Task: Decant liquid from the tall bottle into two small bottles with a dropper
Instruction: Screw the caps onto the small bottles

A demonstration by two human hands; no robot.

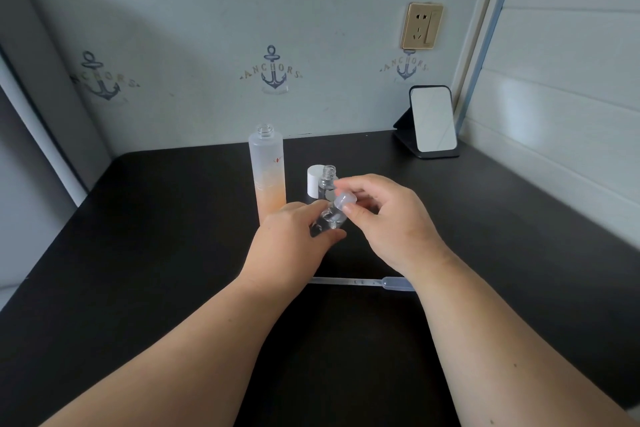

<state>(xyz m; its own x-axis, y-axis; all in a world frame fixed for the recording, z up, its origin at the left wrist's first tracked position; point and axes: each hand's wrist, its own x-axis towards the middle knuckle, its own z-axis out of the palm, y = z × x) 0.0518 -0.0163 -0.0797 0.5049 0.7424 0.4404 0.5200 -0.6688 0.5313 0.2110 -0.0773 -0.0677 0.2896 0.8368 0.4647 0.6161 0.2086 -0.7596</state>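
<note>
Mid-frame, your left hand [294, 239] steadies a small bottle [330, 219] while your right hand [384, 215] pinches its cap [344, 201], opening it for the dropper [360, 283].

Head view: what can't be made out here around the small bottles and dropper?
- Small bottle in the hands: the left hand and right hand hide most of it, so its fill level is unreadable.
- Cap: whether on or off its neck, unclear.
- Dropper: bulb end hidden under the right wrist.
- Tall bottle: label too small.
</note>
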